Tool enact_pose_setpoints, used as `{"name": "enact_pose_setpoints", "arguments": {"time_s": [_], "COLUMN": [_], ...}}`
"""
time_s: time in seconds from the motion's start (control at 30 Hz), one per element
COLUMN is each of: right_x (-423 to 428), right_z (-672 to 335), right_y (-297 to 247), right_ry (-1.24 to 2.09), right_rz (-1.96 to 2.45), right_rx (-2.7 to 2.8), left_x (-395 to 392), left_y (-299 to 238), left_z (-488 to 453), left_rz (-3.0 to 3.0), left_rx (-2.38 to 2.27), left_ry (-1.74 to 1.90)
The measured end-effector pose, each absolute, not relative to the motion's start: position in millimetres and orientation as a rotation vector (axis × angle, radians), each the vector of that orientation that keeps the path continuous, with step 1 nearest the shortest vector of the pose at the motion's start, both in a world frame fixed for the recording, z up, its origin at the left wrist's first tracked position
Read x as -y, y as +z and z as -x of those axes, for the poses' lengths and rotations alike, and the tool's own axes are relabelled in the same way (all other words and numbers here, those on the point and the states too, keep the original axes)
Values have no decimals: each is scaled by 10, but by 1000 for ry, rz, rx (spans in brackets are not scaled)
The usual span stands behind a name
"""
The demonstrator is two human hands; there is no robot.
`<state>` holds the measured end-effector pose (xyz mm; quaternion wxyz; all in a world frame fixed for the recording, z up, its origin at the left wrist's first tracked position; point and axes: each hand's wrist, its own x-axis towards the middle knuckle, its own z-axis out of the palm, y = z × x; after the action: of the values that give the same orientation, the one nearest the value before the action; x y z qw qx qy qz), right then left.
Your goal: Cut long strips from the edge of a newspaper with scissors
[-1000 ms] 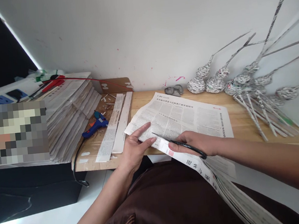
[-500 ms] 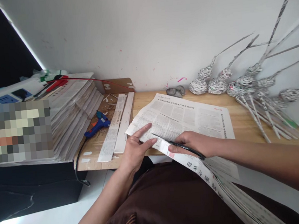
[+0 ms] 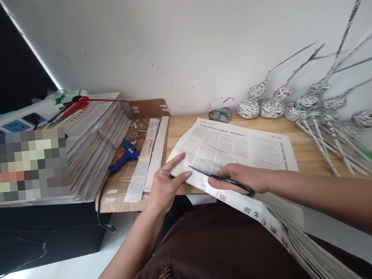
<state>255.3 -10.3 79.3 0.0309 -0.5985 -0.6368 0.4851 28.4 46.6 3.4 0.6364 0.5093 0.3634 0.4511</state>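
Note:
A sheet of printed newspaper (image 3: 227, 140) lies across the table's front edge, with a cut strip (image 3: 241, 205) hanging along its near side over my lap. My left hand (image 3: 165, 181) grips the sheet's left corner, thumb and forefinger on top and the other fingers tucked out of sight below. Wrapped round the black handles of a pair of scissors (image 3: 230, 181) is my right hand (image 3: 242, 175). The blades point left along the near edge of the paper, their tip close to my left thumb.
Left of the sheet lie long paper strips (image 3: 156, 153) and a blue glue gun (image 3: 125, 156) with its cord. A tall newspaper stack (image 3: 102, 138) bears a power strip (image 3: 16, 125). Woven paper gourd shapes (image 3: 249, 108) and rolled paper sticks (image 3: 320, 148) are at the right.
The newspaper and its hanging strip have shifted rightward past the scissors. Both hands keep their hold, and the view has moved slightly.

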Motion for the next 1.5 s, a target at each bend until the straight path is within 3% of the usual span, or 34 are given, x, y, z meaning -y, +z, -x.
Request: {"name": "enact_pose_setpoints", "arguments": {"time_s": [0.6,0.87,1.5], "right_x": [71,-33,-74], "right_z": [-2581,-2479,-2464], "right_y": [708,743,693], "right_ry": [1294,1420,1294], "right_rz": [1771,1739,1756], "right_rx": [2181,2091,2164], "left_x": [-443,-420,-512], "left_y": [40,69,11], "left_z": [-279,-263,-128], "left_rz": [-1157,-1201,-1071], "left_rx": [-847,-845,-875], "left_ry": [1028,987,1044]}}
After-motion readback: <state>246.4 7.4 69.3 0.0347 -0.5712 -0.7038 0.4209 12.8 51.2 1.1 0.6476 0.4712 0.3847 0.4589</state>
